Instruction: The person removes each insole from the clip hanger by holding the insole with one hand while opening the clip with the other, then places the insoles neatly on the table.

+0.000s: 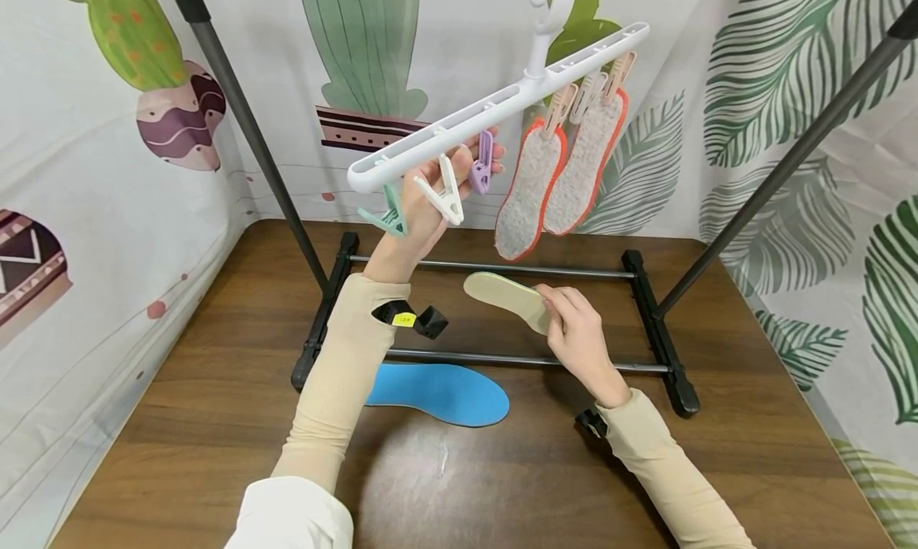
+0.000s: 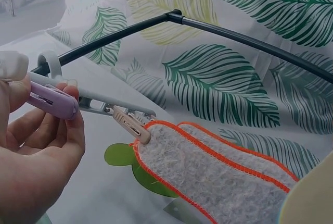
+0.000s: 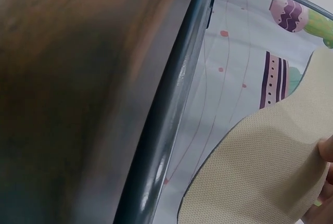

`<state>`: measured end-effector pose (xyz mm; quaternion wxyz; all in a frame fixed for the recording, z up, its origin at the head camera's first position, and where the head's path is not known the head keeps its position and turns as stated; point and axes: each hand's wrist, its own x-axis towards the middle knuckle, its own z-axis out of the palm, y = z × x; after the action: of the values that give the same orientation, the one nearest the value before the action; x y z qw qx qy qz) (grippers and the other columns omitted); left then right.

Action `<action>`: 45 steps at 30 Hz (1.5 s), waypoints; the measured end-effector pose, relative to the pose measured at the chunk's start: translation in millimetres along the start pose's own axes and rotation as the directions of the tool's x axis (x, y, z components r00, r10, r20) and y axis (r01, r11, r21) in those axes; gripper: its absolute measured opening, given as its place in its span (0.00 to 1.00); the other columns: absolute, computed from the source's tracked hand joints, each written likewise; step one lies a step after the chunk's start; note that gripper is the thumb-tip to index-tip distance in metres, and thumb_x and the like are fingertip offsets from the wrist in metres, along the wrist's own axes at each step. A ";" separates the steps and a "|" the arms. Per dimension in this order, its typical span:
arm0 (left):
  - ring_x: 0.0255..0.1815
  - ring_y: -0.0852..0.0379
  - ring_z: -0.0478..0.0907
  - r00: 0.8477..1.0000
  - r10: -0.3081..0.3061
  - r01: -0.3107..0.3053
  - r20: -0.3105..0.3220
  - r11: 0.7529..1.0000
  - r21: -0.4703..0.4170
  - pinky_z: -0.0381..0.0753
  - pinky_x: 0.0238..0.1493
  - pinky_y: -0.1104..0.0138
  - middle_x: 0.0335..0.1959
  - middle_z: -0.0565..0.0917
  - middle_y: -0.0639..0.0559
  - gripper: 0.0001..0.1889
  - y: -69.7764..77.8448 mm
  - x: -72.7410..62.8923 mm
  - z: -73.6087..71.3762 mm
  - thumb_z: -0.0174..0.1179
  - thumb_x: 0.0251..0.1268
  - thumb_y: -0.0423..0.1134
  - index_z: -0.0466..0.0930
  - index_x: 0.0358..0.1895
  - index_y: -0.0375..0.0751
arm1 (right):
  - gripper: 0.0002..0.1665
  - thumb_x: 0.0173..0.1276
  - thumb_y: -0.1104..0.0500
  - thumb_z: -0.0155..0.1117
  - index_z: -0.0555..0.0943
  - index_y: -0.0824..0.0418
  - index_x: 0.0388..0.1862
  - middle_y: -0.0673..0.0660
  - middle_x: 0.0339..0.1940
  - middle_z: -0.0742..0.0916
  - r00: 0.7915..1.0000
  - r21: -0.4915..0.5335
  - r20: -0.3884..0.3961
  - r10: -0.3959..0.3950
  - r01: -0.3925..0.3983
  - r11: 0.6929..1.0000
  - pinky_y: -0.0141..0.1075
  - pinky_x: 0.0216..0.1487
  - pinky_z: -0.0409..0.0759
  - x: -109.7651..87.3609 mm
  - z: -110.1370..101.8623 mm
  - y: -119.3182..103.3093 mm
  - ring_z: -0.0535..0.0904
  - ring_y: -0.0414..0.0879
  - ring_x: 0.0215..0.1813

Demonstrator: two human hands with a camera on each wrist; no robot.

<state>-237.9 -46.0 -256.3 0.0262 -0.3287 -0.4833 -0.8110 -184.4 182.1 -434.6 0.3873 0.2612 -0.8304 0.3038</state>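
- I see the left hand point(image 1: 421, 214) raised at the long white plastic hanger point(image 1: 534, 83), its thumb and fingers pinching a small lilac plastic clip point(image 1: 483, 165).
- A V-shaped white plastic clip point(image 1: 452, 205) sits in front of that hand, and a mint-green plastic clip point(image 1: 392, 214) hangs just beside it, near the hanger's end.
- I have the right hand point(image 1: 579, 334) lower down, pinching the edge of a thin cream insole with a woven texture point(image 1: 500, 296), held out flat-ish above the rack's base and pointing toward the left.
- Two fuzzy grey insoles with orange edging point(image 1: 526, 194) hang side by side from the hanger's far half, below beige plastic clips point(image 1: 561, 109).
- On the brown wooden table point(image 1: 502, 485) I make out a bright blue insole point(image 1: 439, 394), partly hidden by the left forearm.
- A black metal rack point(image 1: 796, 147) stands around the hanger, before a cloth printed with leaves and cacti point(image 1: 770, 79).
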 end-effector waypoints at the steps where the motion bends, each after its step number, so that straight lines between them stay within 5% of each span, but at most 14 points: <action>1: 0.46 0.55 0.83 1.000 0.003 -0.003 0.000 1.000 -0.009 0.78 0.57 0.59 0.52 0.82 0.46 0.43 -0.1 0.2 0.1 0.69 0.46 0.60 0.72 0.58 0.28 | 0.17 0.64 0.75 0.57 0.83 0.65 0.49 0.62 0.35 0.84 1.000 0.000 0.001 0.000 0.000 1.000 0.41 0.34 0.76 -0.3 -0.3 0.2 0.79 0.54 0.37; 8: 0.46 0.55 0.83 1.000 0.013 -0.013 -0.010 1.000 -0.023 0.79 0.56 0.60 0.53 0.82 0.43 0.43 -0.9 0.7 0.3 0.70 0.45 0.59 0.73 0.59 0.29 | 0.19 0.63 0.76 0.57 0.84 0.63 0.49 0.62 0.35 0.84 1.000 0.004 -0.007 -0.004 0.004 1.000 0.44 0.35 0.75 -1.3 -3.1 1.4 0.79 0.56 0.37; 16: 0.46 0.55 0.83 1.000 0.013 -0.013 -0.006 0.999 -0.033 0.79 0.56 0.59 0.54 0.81 0.41 0.27 -1.1 0.7 0.4 0.70 0.46 0.59 0.80 0.44 0.44 | 0.17 0.65 0.73 0.55 0.84 0.62 0.49 0.61 0.38 0.84 0.999 -0.004 0.043 0.033 -0.033 0.999 0.46 0.41 0.77 -6.3 -9.3 2.8 0.79 0.56 0.41; 25: 0.44 0.55 0.83 1.000 0.015 -0.015 0.009 0.998 -0.059 0.80 0.57 0.60 0.48 0.83 0.49 0.50 0.2 1.2 -0.1 0.72 0.45 0.58 0.65 0.64 0.22 | 0.17 0.66 0.73 0.54 0.84 0.62 0.48 0.60 0.38 0.85 0.997 -0.010 0.068 0.042 -0.041 0.999 0.47 0.43 0.76 -9.3 -14.5 3.3 0.79 0.55 0.42; 34: 0.45 0.55 0.82 1.000 0.000 0.000 0.021 1.000 -0.020 0.79 0.57 0.60 0.51 0.81 0.39 0.53 1.4 -0.3 -1.7 0.69 0.46 0.62 0.64 0.66 0.22 | 0.17 0.65 0.73 0.55 0.83 0.63 0.49 0.60 0.38 0.85 0.997 -0.005 0.074 0.035 -0.034 0.999 0.44 0.43 0.73 -11.1 -15.4 3.6 0.79 0.54 0.41; 45: 0.46 0.54 0.81 0.999 0.009 -0.009 0.043 1.000 -0.008 0.78 0.55 0.63 0.47 0.82 0.49 0.52 2.3 -1.5 -4.6 0.67 0.49 0.64 0.64 0.65 0.21 | 0.20 0.62 0.76 0.55 0.83 0.63 0.49 0.60 0.36 0.84 0.996 -0.016 0.083 0.030 -0.028 0.999 0.44 0.41 0.71 -13.4 -21.9 2.8 0.77 0.53 0.38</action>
<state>-238.3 -51.3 -256.8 0.0183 -0.3484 -0.4792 -0.8054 -168.0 202.1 -434.9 0.3498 0.2588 -0.8517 0.2922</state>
